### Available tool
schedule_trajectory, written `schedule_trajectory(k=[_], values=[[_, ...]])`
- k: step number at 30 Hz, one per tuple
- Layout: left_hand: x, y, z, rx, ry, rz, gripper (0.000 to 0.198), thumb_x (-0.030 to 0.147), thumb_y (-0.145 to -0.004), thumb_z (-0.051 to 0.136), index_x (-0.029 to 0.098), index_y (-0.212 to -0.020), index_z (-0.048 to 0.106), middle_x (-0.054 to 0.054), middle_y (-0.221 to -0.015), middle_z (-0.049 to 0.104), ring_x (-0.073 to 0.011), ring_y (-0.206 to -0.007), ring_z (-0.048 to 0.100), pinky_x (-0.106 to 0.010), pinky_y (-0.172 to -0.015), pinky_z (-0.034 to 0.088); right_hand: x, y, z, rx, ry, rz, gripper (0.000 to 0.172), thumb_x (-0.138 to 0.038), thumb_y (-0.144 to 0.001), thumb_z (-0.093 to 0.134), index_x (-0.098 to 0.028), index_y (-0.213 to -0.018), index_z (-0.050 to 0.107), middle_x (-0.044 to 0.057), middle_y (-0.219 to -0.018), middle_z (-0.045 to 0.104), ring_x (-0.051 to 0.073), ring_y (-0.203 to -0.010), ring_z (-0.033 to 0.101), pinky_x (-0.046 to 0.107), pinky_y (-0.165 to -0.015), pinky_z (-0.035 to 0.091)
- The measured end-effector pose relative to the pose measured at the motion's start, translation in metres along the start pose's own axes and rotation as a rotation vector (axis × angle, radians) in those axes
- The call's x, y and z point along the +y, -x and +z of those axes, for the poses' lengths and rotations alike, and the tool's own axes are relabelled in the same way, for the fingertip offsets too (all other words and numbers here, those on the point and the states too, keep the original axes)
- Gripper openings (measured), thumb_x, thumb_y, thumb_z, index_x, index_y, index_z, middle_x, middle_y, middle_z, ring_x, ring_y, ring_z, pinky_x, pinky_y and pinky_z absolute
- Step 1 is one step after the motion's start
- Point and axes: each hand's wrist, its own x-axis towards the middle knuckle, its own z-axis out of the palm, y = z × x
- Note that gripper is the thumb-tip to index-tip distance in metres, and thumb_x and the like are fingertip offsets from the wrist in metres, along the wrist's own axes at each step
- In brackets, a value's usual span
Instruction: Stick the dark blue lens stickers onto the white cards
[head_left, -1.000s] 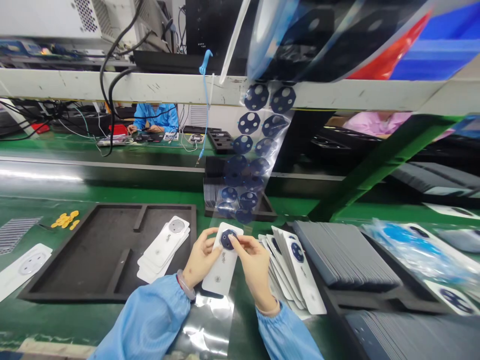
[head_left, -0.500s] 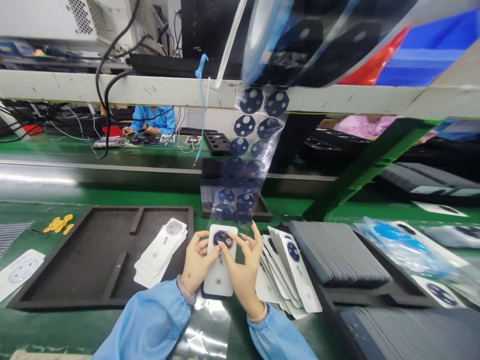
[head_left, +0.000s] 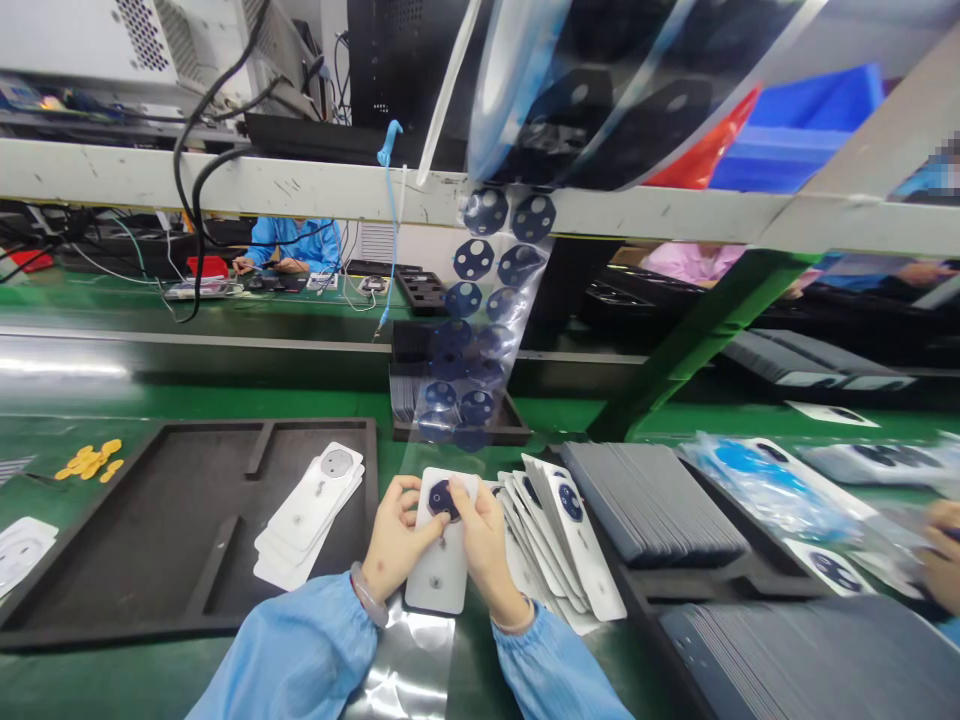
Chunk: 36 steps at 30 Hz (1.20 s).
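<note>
My left hand (head_left: 396, 540) grips the left edge of a white back cover (head_left: 441, 560) lying over clear film near the table's front. My right hand (head_left: 480, 545) holds the cover's right side, its thumb pressing on the dark blue round lens sticker (head_left: 442, 497) at the cover's top. A clear film strip (head_left: 480, 320) carrying several dark blue round stickers hangs from the shelf down to just above the cover. Fanned white covers with stickers (head_left: 559, 535) lean just right of my right hand.
A black foam tray (head_left: 187, 470) on the left holds a small stack of white covers (head_left: 311, 510). Grey stacked parts (head_left: 645, 500) sit in trays at right. Yellow pieces (head_left: 90, 462) lie far left. Another person's hand (head_left: 941, 555) shows at the right edge; a co-worker in blue (head_left: 292, 245) sits opposite.
My right hand's fingers, spread over the cover half a second ago, have closed down onto it, the thumb now pressing the sticker. The camera view has shifted slightly rightward.
</note>
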Motion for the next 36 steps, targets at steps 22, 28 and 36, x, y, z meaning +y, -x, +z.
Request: schedule_trajectory(k=[22, 28, 36], values=[[0.016, -0.011, -0.023, 0.002, -0.34, 0.139, 0.028, 0.046, -0.088, 0.053, 0.021, -0.1, 0.054, -0.008, -0.105, 0.067, -0.0204, -0.087, 0.068, -0.034, -0.076, 0.054, -0.024, -0.018, -0.018, -0.151, 0.129, -0.054, 0.033, -0.051, -0.081, 0.066, -0.02, -0.094, 0.064, 0.005, -0.092, 0.07, 0.023, -0.087, 0.064, 0.032, -0.079, 0.051], [0.038, -0.031, -0.083, 0.487, -1.222, 0.212, 0.047, 0.046, -0.085, 0.046, 0.013, -0.117, 0.055, -0.018, -0.122, 0.059, -0.0334, -0.112, 0.058, -0.045, -0.094, 0.045, -0.046, -0.052, -0.113, 0.145, 0.495, -0.017, 0.055, -0.053, -0.07, 0.071, -0.021, -0.113, 0.062, 0.004, -0.077, 0.071, 0.026, -0.069, 0.065, 0.036, -0.064, 0.05], [0.021, -0.041, -0.115, 0.387, -1.541, -0.157, 0.07, 0.062, -0.072, 0.058, 0.006, -0.115, 0.057, -0.029, -0.134, 0.05, -0.0415, -0.122, 0.051, -0.044, -0.094, 0.042, -0.007, -0.055, -0.156, 0.281, 0.936, -0.334, 0.069, -0.05, -0.078, 0.052, -0.011, -0.134, 0.048, 0.024, -0.131, 0.05, 0.04, -0.12, 0.05, 0.056, -0.097, 0.043]])
